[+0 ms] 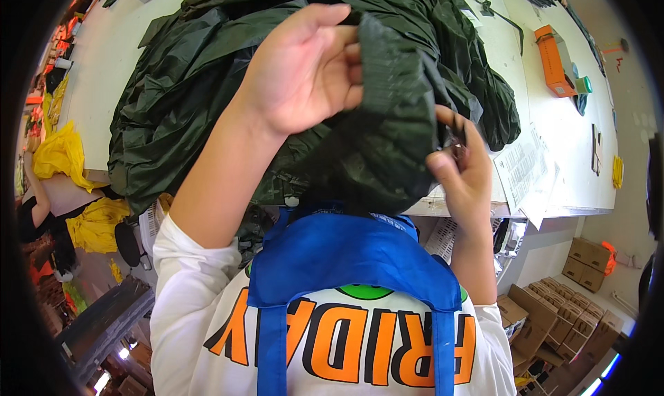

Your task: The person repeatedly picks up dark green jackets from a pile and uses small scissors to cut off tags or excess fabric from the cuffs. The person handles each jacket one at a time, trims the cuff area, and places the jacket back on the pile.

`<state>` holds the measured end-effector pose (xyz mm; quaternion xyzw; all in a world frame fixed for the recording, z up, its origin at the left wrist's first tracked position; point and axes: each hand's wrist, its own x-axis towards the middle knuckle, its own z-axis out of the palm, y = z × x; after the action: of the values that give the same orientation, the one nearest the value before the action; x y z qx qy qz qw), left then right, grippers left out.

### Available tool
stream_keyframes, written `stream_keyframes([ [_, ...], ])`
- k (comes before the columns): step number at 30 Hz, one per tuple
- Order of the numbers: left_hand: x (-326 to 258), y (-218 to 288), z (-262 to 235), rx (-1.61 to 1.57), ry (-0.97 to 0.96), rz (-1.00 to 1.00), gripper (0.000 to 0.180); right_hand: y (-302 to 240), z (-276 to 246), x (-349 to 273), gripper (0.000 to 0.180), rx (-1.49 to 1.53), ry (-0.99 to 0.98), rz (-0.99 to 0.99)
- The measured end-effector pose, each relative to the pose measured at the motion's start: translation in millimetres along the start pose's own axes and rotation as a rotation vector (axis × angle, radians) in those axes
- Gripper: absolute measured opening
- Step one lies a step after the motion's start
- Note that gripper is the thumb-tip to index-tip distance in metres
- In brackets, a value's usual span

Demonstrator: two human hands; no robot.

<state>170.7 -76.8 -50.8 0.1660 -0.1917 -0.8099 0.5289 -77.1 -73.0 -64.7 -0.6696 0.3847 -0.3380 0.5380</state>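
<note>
A dark green, thin, shiny garment (387,136) hangs in front of me, its gathered elastic edge (384,67) turned up. My left hand (304,71) is at the left side of that edge, fingers curled behind the fabric and thumb raised. At the garment's right side is my right hand (467,161), thumb and fingers bent toward each other. Between them shows a small dark thing with a shiny bit, too small to make out. Behind both hands a large heap of the same dark green fabric (187,98) covers the middle of the white table (508,57).
On the table's right side are an orange box (553,60), a green-topped roll (584,85) and printed sheets (522,168) over the front edge. Yellow fabric (66,154) and another person's arm (40,188) are at left. Cardboard boxes (564,313) stand at lower right.
</note>
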Motion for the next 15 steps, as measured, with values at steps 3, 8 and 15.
stream_keyframes([
  [3,27,11,-1,0.068,-0.113,-0.035,0.052,15,-5,16,0.029,-0.269,-0.002,0.176],
  [8,26,-13,-8,0.720,0.250,0.075,0.046,8,-22,30,0.020,0.588,0.041,0.139],
  [15,0,-25,-38,0.952,0.157,-0.209,0.038,10,-29,52,0.025,0.747,0.097,0.169],
])
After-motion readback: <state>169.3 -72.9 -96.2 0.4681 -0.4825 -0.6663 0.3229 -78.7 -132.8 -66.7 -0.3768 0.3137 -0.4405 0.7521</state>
